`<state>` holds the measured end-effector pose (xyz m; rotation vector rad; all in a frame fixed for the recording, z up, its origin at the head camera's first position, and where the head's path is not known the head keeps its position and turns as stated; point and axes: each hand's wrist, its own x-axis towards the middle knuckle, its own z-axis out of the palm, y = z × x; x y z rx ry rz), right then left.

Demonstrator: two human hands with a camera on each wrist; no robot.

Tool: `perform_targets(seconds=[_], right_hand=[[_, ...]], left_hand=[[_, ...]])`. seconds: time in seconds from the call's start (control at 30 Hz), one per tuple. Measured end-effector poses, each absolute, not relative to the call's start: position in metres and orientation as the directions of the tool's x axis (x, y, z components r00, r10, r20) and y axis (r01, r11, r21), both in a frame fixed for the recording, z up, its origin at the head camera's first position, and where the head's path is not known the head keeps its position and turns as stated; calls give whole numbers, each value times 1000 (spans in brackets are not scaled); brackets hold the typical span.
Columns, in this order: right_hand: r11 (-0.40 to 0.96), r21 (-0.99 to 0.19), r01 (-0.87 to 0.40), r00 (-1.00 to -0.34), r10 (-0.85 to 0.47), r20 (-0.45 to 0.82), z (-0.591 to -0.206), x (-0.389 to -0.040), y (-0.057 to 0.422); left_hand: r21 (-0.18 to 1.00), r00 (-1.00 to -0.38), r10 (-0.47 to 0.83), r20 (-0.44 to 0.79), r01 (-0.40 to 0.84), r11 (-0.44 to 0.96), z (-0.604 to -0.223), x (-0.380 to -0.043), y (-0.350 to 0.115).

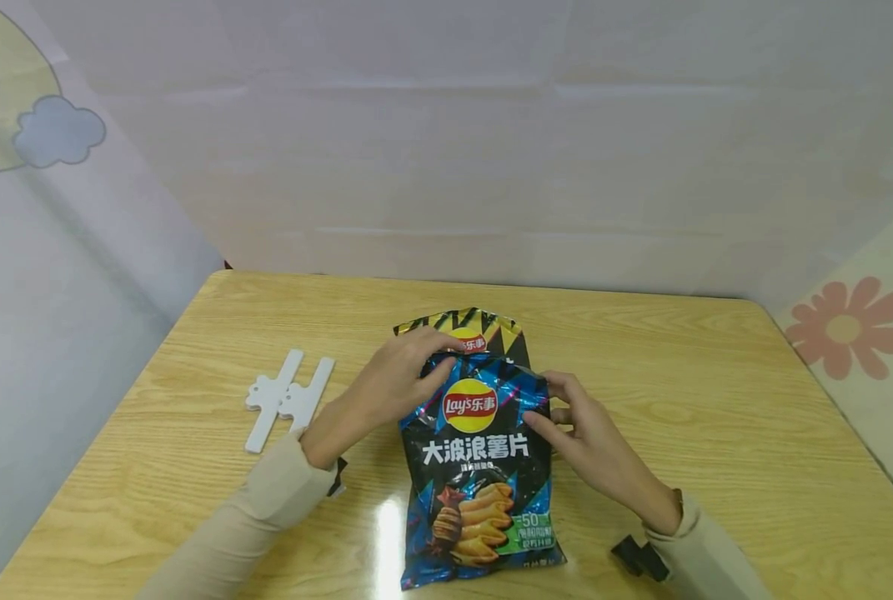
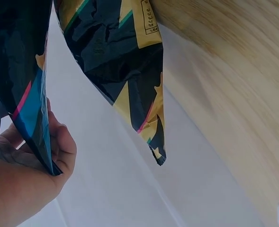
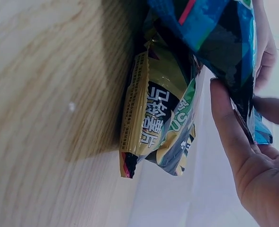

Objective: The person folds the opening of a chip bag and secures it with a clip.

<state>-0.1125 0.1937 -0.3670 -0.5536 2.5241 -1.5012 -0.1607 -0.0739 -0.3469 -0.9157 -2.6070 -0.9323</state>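
Note:
A blue and black bag of potato chips point(image 1: 484, 467) is upright or tilted in the middle of the table, its printed front facing me. My left hand point(image 1: 397, 379) pinches its upper left edge between thumb and fingers. On the upper right edge, my right hand point(image 1: 592, 442) grips with the thumb in front and fingers behind. Behind it stands a yellow and black chip bag point(image 1: 484, 323), mostly hidden in the head view. The right wrist view shows more of that yellow and black bag point(image 3: 158, 118), apart from my right fingers.
Two white flat bear-shaped pieces point(image 1: 269, 400) lie on the wooden table point(image 1: 679, 375) left of the bags. A pale cloth backdrop point(image 1: 491, 167) rises behind the table's far edge. Black straps point(image 1: 641, 558) hang by the cuffs.

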Motion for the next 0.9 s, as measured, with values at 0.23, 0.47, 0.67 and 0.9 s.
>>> perform_targets(seconds=[0.23, 0.47, 0.67, 0.9], right_hand=[[498, -818, -290, -923, -372, 100, -369, -113, 197], [495, -803, -332, -915, -375, 147, -369, -113, 197], [492, -789, -368, -909, -370, 192, -369, -111, 195], [518, -754, -404, -902, -361, 236, -367, -111, 195]], left_hand=[[483, -778, 488, 394, 628, 611, -346, -161, -69], [459, -769, 491, 409, 639, 618, -347, -162, -63], [464, -768, 494, 407, 640, 613, -349, -161, -62], [470, -727, 498, 472, 686, 556, -351, -160, -65]])
